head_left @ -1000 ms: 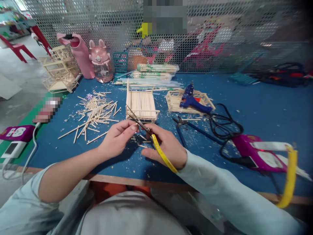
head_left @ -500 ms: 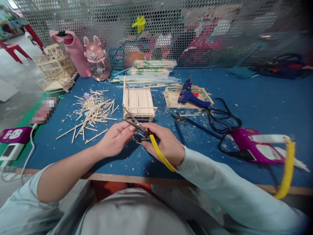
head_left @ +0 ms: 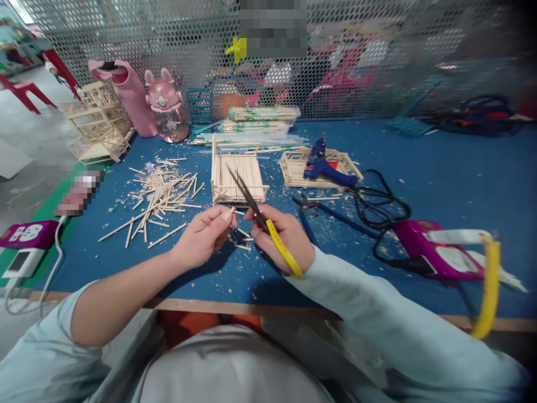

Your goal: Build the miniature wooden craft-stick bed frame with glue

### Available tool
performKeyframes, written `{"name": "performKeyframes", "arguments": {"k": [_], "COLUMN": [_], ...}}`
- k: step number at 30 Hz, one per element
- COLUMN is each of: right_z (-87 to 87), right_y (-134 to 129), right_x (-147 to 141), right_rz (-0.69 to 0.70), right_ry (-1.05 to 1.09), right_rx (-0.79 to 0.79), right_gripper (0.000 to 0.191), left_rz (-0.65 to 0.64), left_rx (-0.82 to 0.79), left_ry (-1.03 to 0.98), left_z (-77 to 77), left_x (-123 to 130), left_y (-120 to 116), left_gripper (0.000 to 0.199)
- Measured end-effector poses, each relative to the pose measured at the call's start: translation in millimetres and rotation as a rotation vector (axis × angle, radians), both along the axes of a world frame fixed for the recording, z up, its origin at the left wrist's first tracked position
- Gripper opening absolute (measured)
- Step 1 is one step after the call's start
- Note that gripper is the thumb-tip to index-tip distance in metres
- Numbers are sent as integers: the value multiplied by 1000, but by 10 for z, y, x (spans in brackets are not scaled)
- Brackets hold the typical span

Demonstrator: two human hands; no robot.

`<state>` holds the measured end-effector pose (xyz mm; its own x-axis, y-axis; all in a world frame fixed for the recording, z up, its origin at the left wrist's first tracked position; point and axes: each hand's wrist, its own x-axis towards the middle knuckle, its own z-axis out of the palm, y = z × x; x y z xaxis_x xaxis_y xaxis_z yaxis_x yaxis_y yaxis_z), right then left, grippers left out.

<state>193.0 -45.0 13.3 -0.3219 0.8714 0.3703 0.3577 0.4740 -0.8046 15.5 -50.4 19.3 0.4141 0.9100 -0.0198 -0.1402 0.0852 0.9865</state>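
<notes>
My left hand [head_left: 206,232] is closed in a pinch, with the pale end of a short wooden stick [head_left: 232,210] showing at the fingertips. My right hand [head_left: 285,238] grips a pair of scissors [head_left: 247,191] by the yellow handle. The dark blades point up and left, apart from the stick. Just beyond both hands stands a small frame of wooden sticks [head_left: 241,170] with a slatted base. Short stick offcuts [head_left: 243,246] lie on the blue tabletop [head_left: 235,282] between the hands.
Loose sticks [head_left: 161,196] are heaped at left. A blue glue gun [head_left: 331,170] rests on a stick tray [head_left: 293,179], near pliers [head_left: 339,217] and a cable [head_left: 377,207]. Two pink bottles [head_left: 170,115], packed sticks [head_left: 264,116] and a stick structure [head_left: 96,123] stand behind.
The scissors have moved right, away from my left fingertips, and their blades have turned more upright. The short stick's end now shows in my left hand.
</notes>
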Motion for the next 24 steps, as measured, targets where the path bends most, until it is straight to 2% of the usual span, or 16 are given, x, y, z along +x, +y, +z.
{"name": "performKeyframes", "arguments": {"k": [2,4,7,10,13,15,20,24], "right_z": [19,35,50,54,48,41,34,49], "right_y": [7,4,-24,-60,-77,-78,-96,-128], "right_x": [-15,-26,-45,-71,-95,-104,-124,-138], "right_rz": [-73,-76,3,82,80,64,50,18], "right_ry": [98,191,267,349,476,543,579,524], "right_rx": [-68,-130,-229,-356,-462,-493,-495,-480], "right_gripper": [13,16,20,21,28,33,36,37], "left_rz": [35,31,-41,-53,61,135,45,31], "left_rx": [76,209,400,457,404,335,115,-86], "left_ry": [111,284,495,537,443,346,29,-94], "left_z": [15,34,48,34,5,-18,-63,-50], "left_x": [-8,-7,13,33,34,36,92,125], "left_y": [13,8,-24,-50,-54,-53,-59,-50], "left_gripper": [30,26,24,21,16,22,27,29]}}
